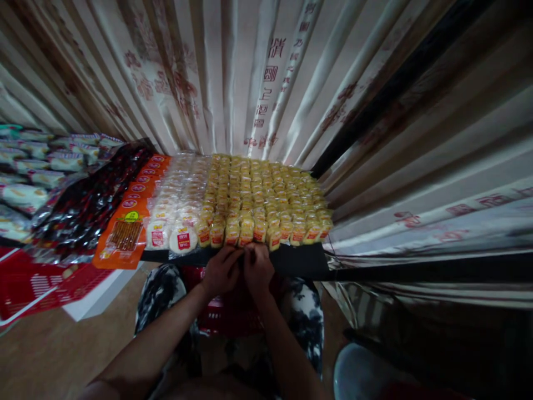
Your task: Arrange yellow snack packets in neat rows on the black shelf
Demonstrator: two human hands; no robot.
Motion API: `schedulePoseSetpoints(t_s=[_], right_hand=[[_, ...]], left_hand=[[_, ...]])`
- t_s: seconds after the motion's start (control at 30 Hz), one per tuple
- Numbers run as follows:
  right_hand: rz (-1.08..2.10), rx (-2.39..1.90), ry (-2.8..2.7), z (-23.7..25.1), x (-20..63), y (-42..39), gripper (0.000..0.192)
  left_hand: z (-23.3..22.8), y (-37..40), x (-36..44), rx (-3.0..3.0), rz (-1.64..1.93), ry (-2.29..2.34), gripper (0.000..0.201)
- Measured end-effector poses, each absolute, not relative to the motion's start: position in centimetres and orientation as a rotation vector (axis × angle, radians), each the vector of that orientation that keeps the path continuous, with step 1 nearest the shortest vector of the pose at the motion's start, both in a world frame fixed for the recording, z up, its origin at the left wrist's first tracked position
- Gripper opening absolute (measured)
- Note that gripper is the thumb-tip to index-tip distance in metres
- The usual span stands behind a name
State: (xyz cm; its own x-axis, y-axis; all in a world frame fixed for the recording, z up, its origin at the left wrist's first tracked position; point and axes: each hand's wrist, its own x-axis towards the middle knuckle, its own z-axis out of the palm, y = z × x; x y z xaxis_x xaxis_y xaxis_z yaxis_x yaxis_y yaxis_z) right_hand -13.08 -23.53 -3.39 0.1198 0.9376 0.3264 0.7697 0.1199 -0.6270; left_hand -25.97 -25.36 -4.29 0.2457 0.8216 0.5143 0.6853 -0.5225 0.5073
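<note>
Yellow snack packs [262, 194] pretty much fill the black shelf [300, 260] already, left hand [220, 272] and right hand [258, 268] pinching together at the front row, can't tell on what.

A pale curtain [258, 72] hangs in folds behind the display, printed with faded reddish flowers and columns of red characters. To the left of the yellow rows lie round white packets with red labels [179, 211], then a column of orange packets of brown sticks [125, 233], then dark glossy packets [91, 205]. Farther left sit pale packets with green and white wrappers [37, 166]. A red basket [37, 286] rests low at the left, above a wooden floor [54, 350]. A grey rounded object [362, 369] shows at the bottom right, too dim to identify.
</note>
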Motion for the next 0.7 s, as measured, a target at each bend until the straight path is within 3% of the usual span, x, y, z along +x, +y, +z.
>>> schedulePoseSetpoints(t_s=[0.2, 0.33, 0.5, 0.63, 0.7], right_hand=[[0.344, -1.379, -1.678, -2.0, -12.3, -24.6, 0.028], [0.382, -1.349, -1.701, -2.4, -11.6, -27.6, 0.026], [0.817, -1.494, -2.004, -7.4, -11.8, -31.3, 0.024], [0.903, -1.823, -2.122, -11.2, -12.3, -31.7, 0.009], [0.859, -1.859, -2.092, -12.1, -12.4, -31.3, 0.01]], left_hand=[[-3.0, -28.1, -25.3, 2.24, 1.076, 1.35, 0.028], [-4.2, -31.0, -24.7, 2.095, 0.829, 1.368, 0.023], [-9.1, -32.6, -24.7, 1.598, 0.164, 1.401, 0.021], [-12.1, -32.5, -25.0, 1.491, 0.128, 1.472, 0.023], [-12.8, -32.3, -24.9, 1.47, 0.181, 1.478, 0.022]])
